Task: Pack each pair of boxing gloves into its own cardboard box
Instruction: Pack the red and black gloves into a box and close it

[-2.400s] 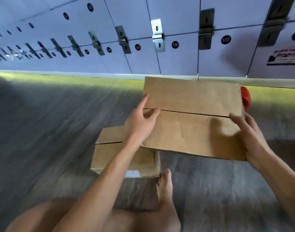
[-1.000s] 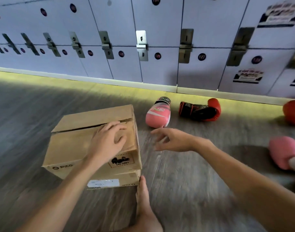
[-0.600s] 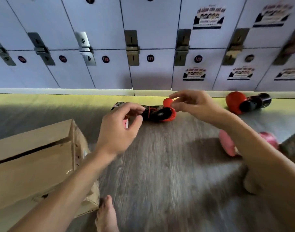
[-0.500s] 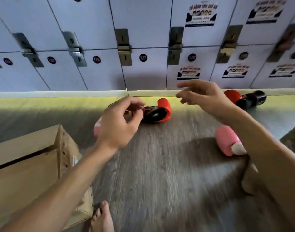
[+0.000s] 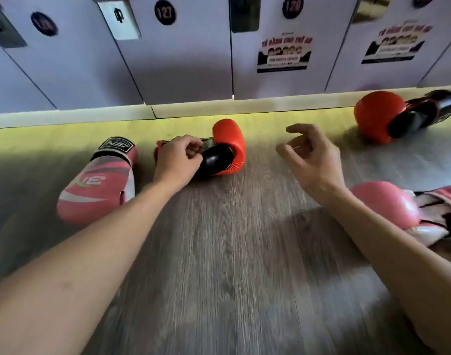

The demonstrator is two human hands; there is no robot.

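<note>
Gripping the red glove by its cuff with the left hand. Holding nothing in the loosely curled right hand.

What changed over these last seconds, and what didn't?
The left hand left the cardboard box, reached forward and gripped the cuff of the nearer red glove. The right hand hovers open, holding nothing. The other red glove and the pink gloves lie where they were.
</note>
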